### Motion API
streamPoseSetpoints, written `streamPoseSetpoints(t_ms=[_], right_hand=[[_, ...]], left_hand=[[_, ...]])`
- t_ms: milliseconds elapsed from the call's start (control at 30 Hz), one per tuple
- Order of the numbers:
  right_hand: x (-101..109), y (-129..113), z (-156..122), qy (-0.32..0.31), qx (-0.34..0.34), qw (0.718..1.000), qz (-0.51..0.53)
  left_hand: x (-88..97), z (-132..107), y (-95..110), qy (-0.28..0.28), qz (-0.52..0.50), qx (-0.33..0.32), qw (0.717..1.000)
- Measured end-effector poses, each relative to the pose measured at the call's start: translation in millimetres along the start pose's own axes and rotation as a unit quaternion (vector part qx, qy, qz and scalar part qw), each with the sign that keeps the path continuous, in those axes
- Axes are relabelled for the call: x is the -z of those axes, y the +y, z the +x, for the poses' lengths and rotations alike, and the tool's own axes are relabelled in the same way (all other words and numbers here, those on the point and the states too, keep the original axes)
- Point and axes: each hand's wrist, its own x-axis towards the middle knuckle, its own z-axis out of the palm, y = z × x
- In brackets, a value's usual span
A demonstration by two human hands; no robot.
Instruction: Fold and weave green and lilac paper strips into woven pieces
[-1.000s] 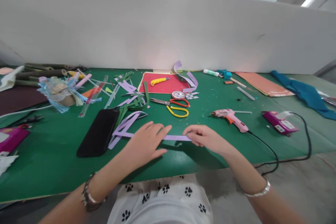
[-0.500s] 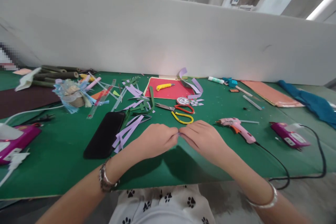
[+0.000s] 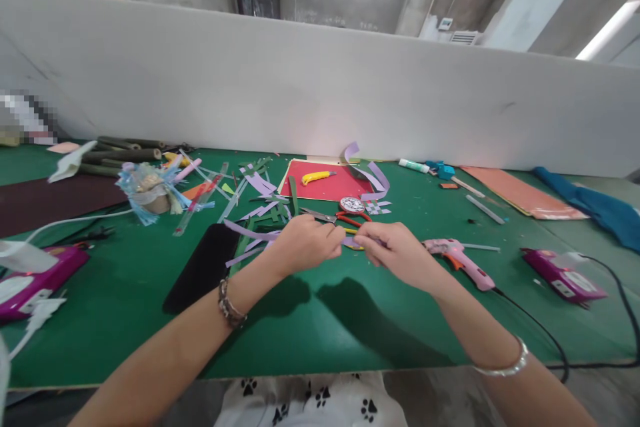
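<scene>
A purple paper strip (image 3: 351,241) spans the small gap between my hands, above the table's near middle. My left hand (image 3: 306,245) is closed on it, and a purple length sticks out to the left behind that hand. With fingers pinched, my right hand (image 3: 395,255) grips the strip's other side. Just beyond lie scissors (image 3: 320,215) with red and yellow handles, partly hidden by my hands. Loose purple and green paper strips (image 3: 260,180) are heaped beyond my left hand. A black phone (image 3: 200,273) lies left of my left wrist.
A yellow utility knife (image 3: 316,177) rests on red paper (image 3: 327,190). To the right are a pink glue gun (image 3: 463,263) with a cord and a purple power strip (image 3: 563,275). Bamboo pieces (image 3: 120,155) and another power strip (image 3: 43,280) are at left. A white partition (image 3: 320,93) stands behind.
My hands have moved slightly apart from touching, so more of the purple strip shows between them. The left hand has turned knuckles up. The view has tilted upward a little.
</scene>
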Motion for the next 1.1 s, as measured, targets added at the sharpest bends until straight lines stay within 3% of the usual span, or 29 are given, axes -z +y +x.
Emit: streamPoseSetpoints(t_ms=[300, 600, 667, 767, 833, 900, 967, 1100], right_hand=[[23.5, 21.3, -13.8, 0.01, -0.071, 0.997, 0.021], [43.3, 34.9, -36.0, 0.031, -0.07, 0.996, -0.044], [47.7, 36.3, -42.6, 0.042, -0.063, 0.995, -0.064], [51.6, 36.6, -48.9, 0.076, -0.053, 0.99, -0.107], [50.3, 34.6, -49.0, 0.085, -0.032, 0.986, -0.139], [45.5, 30.4, -45.9, 0.079, 0.004, 0.983, -0.166], [38.9, 24.6, -41.2, 0.069, 0.05, 0.98, -0.18], [32.0, 15.4, -33.7, 0.067, 0.137, 0.972, -0.18]], left_hand=[[12.4, -31.3, -34.5, -0.056, 0.052, -0.018, 0.997], [31.2, -67.3, -61.4, -0.118, 0.09, -0.008, 0.989], [33.7, -80.6, -71.2, -0.159, 0.086, 0.022, 0.983], [36.8, -89.8, -81.1, -0.23, 0.086, 0.144, 0.959], [38.1, -81.8, -77.5, -0.252, 0.039, 0.217, 0.942], [39.0, -62.5, -64.3, -0.218, -0.048, 0.244, 0.944], [40.4, -38.0, -46.0, -0.179, -0.121, 0.204, 0.955], [48.0, -3.0, -20.5, -0.197, -0.234, 0.107, 0.946]])
